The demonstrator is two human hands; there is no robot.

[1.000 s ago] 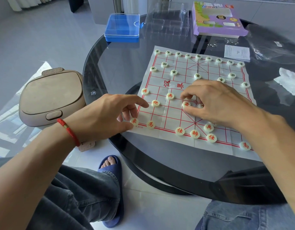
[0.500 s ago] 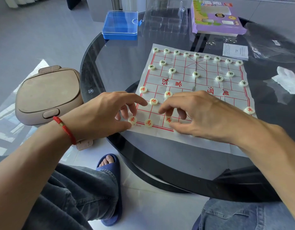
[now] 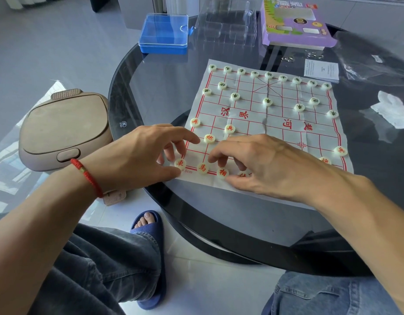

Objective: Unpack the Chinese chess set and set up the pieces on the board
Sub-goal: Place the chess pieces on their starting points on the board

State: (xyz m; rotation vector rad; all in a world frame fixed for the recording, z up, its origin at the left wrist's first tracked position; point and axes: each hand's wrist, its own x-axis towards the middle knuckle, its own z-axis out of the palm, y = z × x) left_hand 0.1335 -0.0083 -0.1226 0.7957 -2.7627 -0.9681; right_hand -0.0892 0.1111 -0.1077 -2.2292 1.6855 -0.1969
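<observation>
The white chess board sheet (image 3: 276, 133) with a red grid lies on the round glass table (image 3: 162, 87). Green-lettered pieces (image 3: 268, 101) stand along its far side. Red pieces stand on the near side, among them a soldier (image 3: 230, 128) and a cannon (image 3: 209, 138). My left hand (image 3: 137, 155) is at the near-left corner, thumb and curled fingers around the red chariot piece (image 3: 180, 163). My right hand (image 3: 264, 164) pinches the red elephant piece (image 3: 222, 172) on the near row, beside the red horse piece (image 3: 202, 167). It hides most of the near middle row.
At the table's far side are a blue plastic box (image 3: 163, 35), a clear plastic tray (image 3: 226, 26), a purple game box (image 3: 294, 21), a paper slip (image 3: 321, 70), a black bag (image 3: 367, 62) and white tissue (image 3: 394, 110). A beige bin (image 3: 64, 130) stands left of the table.
My right hand has moved from the board's middle left and toward me, bringing the elephant piece down onto the near row beside the horse. My left hand stayed at the corner.
</observation>
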